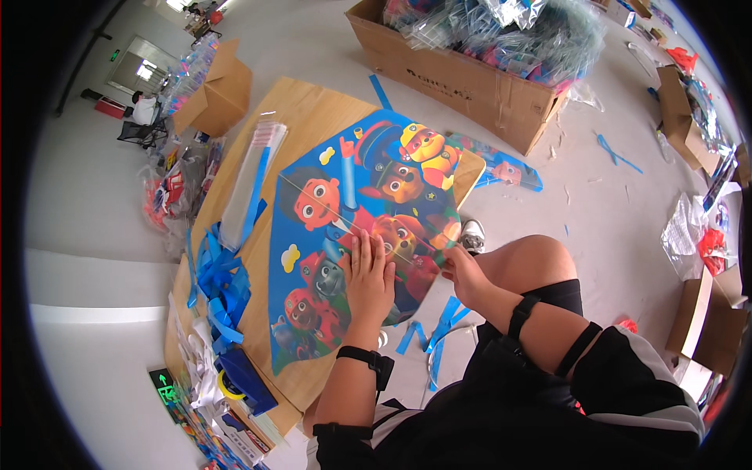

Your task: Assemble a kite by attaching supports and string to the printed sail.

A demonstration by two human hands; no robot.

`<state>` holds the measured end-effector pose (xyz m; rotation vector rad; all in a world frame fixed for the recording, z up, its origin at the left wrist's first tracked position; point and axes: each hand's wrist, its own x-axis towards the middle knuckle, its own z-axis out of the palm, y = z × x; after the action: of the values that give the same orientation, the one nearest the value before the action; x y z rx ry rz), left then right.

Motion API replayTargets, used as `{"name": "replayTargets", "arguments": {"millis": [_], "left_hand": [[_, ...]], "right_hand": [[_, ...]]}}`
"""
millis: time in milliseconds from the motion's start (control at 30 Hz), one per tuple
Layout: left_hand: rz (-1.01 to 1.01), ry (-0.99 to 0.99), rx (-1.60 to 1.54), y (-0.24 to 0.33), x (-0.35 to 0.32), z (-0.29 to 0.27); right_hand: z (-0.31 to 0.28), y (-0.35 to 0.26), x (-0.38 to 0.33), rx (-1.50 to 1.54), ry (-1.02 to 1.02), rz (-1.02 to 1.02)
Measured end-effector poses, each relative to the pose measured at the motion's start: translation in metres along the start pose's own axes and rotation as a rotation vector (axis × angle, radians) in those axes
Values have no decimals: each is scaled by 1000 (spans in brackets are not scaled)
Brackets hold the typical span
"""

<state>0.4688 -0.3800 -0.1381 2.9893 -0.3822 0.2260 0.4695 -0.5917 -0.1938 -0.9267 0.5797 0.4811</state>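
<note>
A blue kite (313,243) printed with cartoon figures lies spread over the wooden table, with a thin rod running across it. My left hand (368,278) rests flat on its lower middle, fingers stretched out. At the kite's right corner, by the end of the rod, my right hand (464,274) is closed in a pinch on the edge. Exactly what sits between those fingertips is hidden.
Left of the kite lie a clear-wrapped bundle of strips (252,184), a heap of blue ribbons (221,278) and a dark blue tape dispenser (247,384). A large carton (454,78) full of plastic-wrapped goods stands beyond the table. More cartons (709,313) line the right.
</note>
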Motion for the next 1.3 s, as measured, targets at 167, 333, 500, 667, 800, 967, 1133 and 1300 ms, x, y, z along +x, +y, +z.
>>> {"name": "replayTargets", "arguments": {"millis": [167,333,500,667,800,967,1133,1300], "left_hand": [[77,29,-46,5,-10,2],[204,72,-190,36,-32,-2],[233,122,-285,57,-39,-19],[168,93,-537,69,-45,-34],[12,166,-419,74,-43,-45],[29,-17,-321,59,-64,-40],[16,-45,-403,49,-75,-44],[-158,34,-570,57,-78,-60]], "right_hand": [[0,-5,-14,-100,76,-18],[-3,-8,-22,110,-83,42],[-7,-8,-25,58,-131,118],[-8,-2,-26,86,-244,164],[-7,-1,-34,33,-306,147],[-1,-6,-35,-108,-283,95],[4,-18,-35,-172,-239,100],[10,-24,-41,-158,-296,95]]}}
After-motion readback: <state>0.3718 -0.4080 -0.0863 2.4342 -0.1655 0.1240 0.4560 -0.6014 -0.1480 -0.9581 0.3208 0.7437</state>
